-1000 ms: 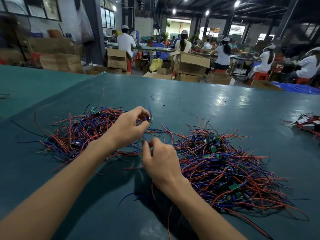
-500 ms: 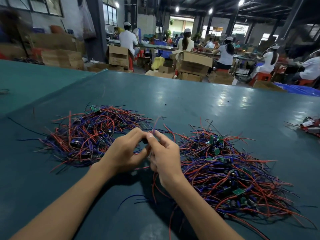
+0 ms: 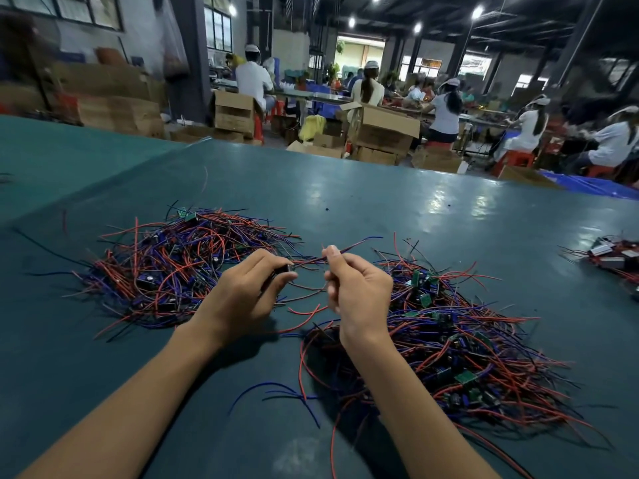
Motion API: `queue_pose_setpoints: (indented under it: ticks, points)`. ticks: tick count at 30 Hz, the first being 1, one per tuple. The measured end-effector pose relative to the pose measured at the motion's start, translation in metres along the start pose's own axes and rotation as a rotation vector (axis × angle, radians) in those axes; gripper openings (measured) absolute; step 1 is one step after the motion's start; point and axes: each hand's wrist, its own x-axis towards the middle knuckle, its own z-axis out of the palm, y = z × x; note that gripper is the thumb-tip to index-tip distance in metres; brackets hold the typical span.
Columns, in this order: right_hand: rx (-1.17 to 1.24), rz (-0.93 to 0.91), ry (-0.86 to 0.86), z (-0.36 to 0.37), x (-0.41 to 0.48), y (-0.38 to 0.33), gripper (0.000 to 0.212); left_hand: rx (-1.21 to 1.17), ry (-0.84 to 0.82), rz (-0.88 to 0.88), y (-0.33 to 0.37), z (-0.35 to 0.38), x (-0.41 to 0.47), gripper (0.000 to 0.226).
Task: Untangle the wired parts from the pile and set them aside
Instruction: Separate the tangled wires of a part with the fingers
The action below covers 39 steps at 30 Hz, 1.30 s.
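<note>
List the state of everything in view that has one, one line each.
wired part: held, wires stretched between both hands.
left hand: pinches the part's dark body.
right hand: pinches its wires.
left pile: tangled, on the table.
right pile: tangled, on the table.
cardboard box: flaps open.

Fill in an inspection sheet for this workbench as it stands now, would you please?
Surface: teal table top, glossy under the lamps.
Job's things: right pile and left pile of red and blue wired parts; held wired part between the hands.
Clutter: loose wires near the front; small heap at the far right.
Grippers: left hand pinches the part's dark body; right hand pinches its wires.
Cables: held wires stick out past the right fingers.
Surroundings: cardboard boxes, seated workers beyond the table.
</note>
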Motion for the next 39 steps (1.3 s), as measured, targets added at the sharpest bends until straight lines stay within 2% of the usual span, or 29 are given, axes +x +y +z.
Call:
queue_pose_setpoints:
  ticks: [8, 12, 15, 24, 27, 29, 34, 37, 39]
  points:
    - [0.041, -0.022, 0.185, -0.018, 0.015, -0.007, 0.029, 0.009, 0.007, 0.066, -0.004, 0.002, -0.003, 0.022]
    - [-0.078, -0.077, 0.227, -0.02, 0.017, -0.001, 0.032, 0.011, 0.01, 0.079, -0.003, 0.006, -0.003, 0.021]
    - [-0.114, -0.114, 0.232, -0.019, 0.018, 0.001, 0.031, 0.012, 0.011, 0.078, -0.003, 0.007, -0.003, 0.021]
    - [0.075, -0.081, 0.221, -0.022, 0.019, 0.007, 0.028, -0.017, 0.005, 0.04, -0.002, 0.009, -0.007, 0.026]
    - [0.108, -0.095, 0.245, -0.027, 0.021, 0.007, 0.021, -0.013, 0.003, 0.037, -0.005, 0.008, -0.007, 0.027]
    - [0.099, -0.111, 0.268, -0.029, 0.023, 0.007, 0.016, -0.008, -0.015, 0.041, -0.006, 0.008, -0.008, 0.028]
    - [0.104, -0.13, 0.289, -0.031, 0.023, 0.01, 0.023, -0.02, -0.066, 0.032, -0.009, 0.006, -0.007, 0.03]
    - [0.152, -0.117, 0.249, -0.032, 0.025, 0.012, 0.016, -0.056, -0.078, -0.003, -0.009, 0.006, -0.007, 0.035]
    - [0.213, -0.079, 0.182, -0.031, 0.024, 0.013, 0.034, -0.067, -0.032, -0.041, -0.008, 0.007, -0.007, 0.036]
